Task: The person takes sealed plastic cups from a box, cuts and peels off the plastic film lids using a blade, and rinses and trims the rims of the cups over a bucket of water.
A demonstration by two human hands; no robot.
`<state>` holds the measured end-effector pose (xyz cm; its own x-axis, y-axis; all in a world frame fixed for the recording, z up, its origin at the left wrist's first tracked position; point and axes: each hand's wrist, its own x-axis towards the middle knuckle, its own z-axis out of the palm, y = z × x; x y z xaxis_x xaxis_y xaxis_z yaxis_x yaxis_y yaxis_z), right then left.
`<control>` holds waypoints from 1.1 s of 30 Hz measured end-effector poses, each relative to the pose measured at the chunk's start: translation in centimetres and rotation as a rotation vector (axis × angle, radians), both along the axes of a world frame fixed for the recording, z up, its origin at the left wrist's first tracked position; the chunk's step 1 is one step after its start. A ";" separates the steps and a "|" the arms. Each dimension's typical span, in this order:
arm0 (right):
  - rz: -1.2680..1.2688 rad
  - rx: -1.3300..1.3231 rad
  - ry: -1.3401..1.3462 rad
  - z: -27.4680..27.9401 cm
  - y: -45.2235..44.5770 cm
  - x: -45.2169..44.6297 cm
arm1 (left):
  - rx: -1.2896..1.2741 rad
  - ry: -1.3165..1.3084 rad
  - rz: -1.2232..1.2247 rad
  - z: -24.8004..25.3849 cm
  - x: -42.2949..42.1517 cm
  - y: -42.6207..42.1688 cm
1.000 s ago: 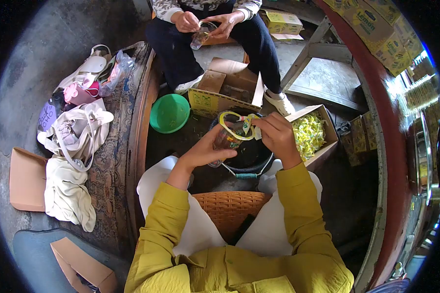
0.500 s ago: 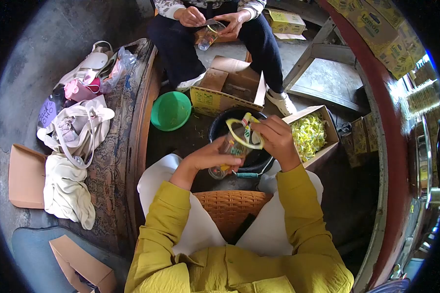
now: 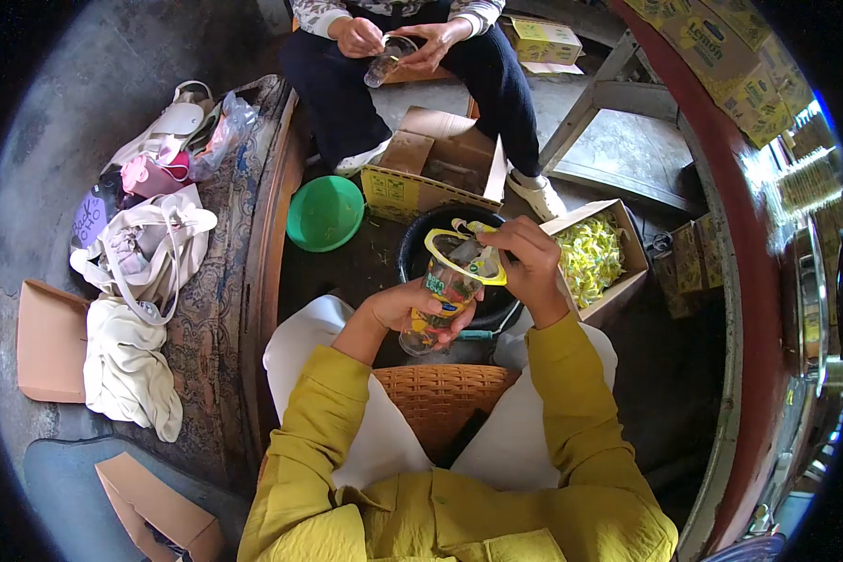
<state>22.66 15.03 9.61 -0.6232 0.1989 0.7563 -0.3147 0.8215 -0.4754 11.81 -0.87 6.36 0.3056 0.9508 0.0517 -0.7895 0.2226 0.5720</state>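
Observation:
My left hand (image 3: 412, 308) is wrapped round a clear plastic cup (image 3: 451, 286) with a colourful printed side and a yellow rim. The cup leans with its mouth up and away from me. At the right side of that rim, my right hand (image 3: 526, 255) has its fingers pinched together. A greyish bit shows by its fingertips, too small to make out. Behind the cup stands a black bucket (image 3: 409, 245) with a blue-gripped handle. To the right is a cardboard box (image 3: 633, 272) holding a heap of yellow and white strips (image 3: 590, 259).
Opposite me a seated person's hands (image 3: 425, 44) hold another clear cup (image 3: 386, 62). Between us are an open carton (image 3: 431, 199) and a green basin (image 3: 326, 214). Bags (image 3: 150, 244) lie on the patterned bench at left. A wooden frame (image 3: 585, 108) stands at right.
The cup has turned in my left hand, bringing its printed side into view and its mouth more upward. My right hand has shifted slightly along the rim. The other person's cup has moved slightly left.

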 end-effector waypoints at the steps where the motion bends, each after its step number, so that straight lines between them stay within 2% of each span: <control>1: 0.001 -0.042 -0.001 -0.1 0.0 -0.1 | 0.011 0.007 -0.005 0.0 -0.1 0.0; 11: -0.100 -0.232 0.035 0.0 1.3 0.3 | 0.019 0.104 -0.047 -0.5 -0.6 0.1; 15: -0.154 -0.196 0.037 -0.3 2.9 0.8 | 0.070 0.140 -0.028 -0.2 -0.9 0.1; 16: -0.197 -0.120 0.024 0.1 3.7 1.1 | 0.070 0.156 -0.011 -0.2 -1.0 0.1; 22: -0.423 -0.087 -0.286 -1.2 13.2 3.4 | 0.052 0.222 0.056 0.0 -1.5 0.2; 23: -0.434 0.039 -0.272 -3.3 16.2 4.5 | 0.041 0.221 0.056 -0.1 -1.6 0.3; 25: -0.552 0.078 -0.482 -5.6 20.0 6.9 | 0.018 0.211 0.063 -0.4 -1.8 0.5; 28: -0.823 0.281 -0.986 -10.0 24.5 9.8 | -0.016 0.174 0.059 -0.6 -1.7 1.5; 31: -0.798 0.318 -1.042 -13.0 25.9 11.7 | -0.045 0.168 0.045 -0.7 -1.1 2.9; 33: -0.755 0.449 -1.074 -14.2 26.6 12.4 | -0.094 0.200 0.052 -0.8 -0.4 3.7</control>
<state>35.03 41.62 -4.61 -0.7860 0.6144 0.0683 0.6170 0.7728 0.1483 11.41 2.86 5.59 0.2516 0.9632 -0.0942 -0.6745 0.2443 0.6967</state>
